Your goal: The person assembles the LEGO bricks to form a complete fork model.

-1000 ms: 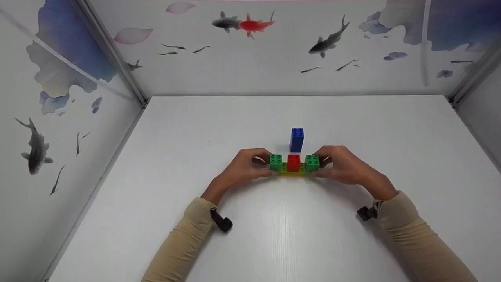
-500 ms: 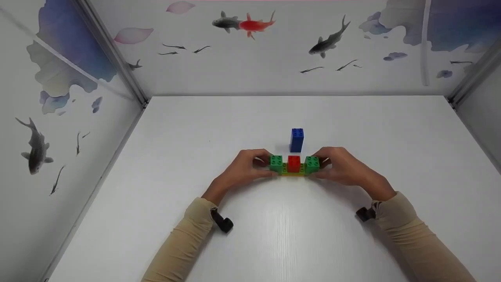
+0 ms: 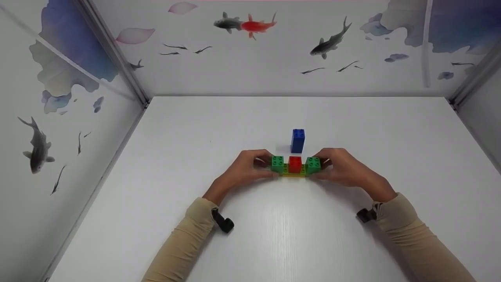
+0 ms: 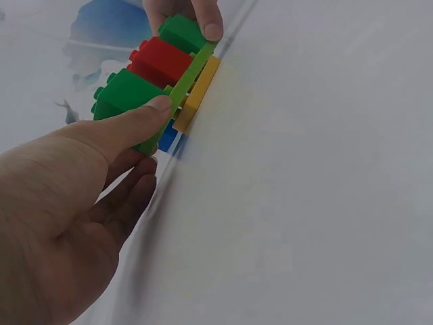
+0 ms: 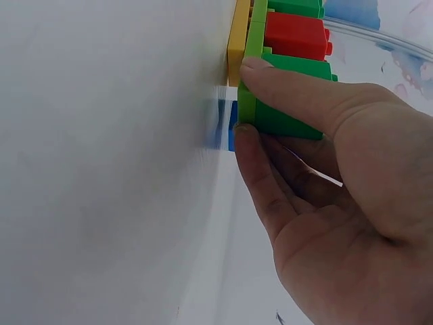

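Observation:
Two green bricks, the left one (image 3: 277, 163) and the right one (image 3: 313, 165), stand at the ends of a lime-green strip (image 4: 196, 69). Between them sits a red brick (image 3: 294, 164). A shorter yellow piece (image 4: 199, 95) is under the strip's middle, near or on the table. My left hand (image 3: 245, 167) pinches the left end of this brick assembly, thumb on the strip's near edge. At the opposite end my right hand (image 3: 349, 169) pinches the strip and its green brick the same way. Some fingertips are hidden behind the bricks.
A tall blue block (image 3: 298, 141) stands upright just behind the assembly, apart from it. The white table (image 3: 195, 125) meets a back wall (image 3: 266, 78) and a left side wall (image 3: 78, 164), both with painted fish.
Both hands keep their grip and the bricks stay together in place. Only the head view has shifted very slightly.

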`<action>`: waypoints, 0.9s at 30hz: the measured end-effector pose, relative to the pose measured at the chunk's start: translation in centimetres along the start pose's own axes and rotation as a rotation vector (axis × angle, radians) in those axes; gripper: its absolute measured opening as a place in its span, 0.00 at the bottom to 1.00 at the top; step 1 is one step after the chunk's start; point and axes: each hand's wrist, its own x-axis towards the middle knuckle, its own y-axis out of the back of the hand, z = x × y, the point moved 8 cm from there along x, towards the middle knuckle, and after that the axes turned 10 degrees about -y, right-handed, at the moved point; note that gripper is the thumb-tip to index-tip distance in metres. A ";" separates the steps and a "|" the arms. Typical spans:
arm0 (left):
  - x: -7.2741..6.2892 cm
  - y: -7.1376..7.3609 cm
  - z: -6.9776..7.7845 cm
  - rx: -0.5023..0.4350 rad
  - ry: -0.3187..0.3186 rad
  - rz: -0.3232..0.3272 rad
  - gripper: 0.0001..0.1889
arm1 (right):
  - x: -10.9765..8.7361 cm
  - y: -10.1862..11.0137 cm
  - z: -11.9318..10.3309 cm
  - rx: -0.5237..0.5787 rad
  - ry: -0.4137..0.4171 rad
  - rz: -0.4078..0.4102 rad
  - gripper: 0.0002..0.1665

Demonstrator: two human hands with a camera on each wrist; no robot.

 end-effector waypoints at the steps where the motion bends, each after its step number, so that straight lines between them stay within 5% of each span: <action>1: 0.0 0.0 0.0 0.002 0.003 0.001 0.21 | 0.0 0.0 0.0 -0.005 -0.002 -0.002 0.23; 27: -0.3 -0.3 -0.1 -0.007 0.017 -0.014 0.18 | -0.2 -0.4 0.0 -0.012 -0.065 -0.029 0.22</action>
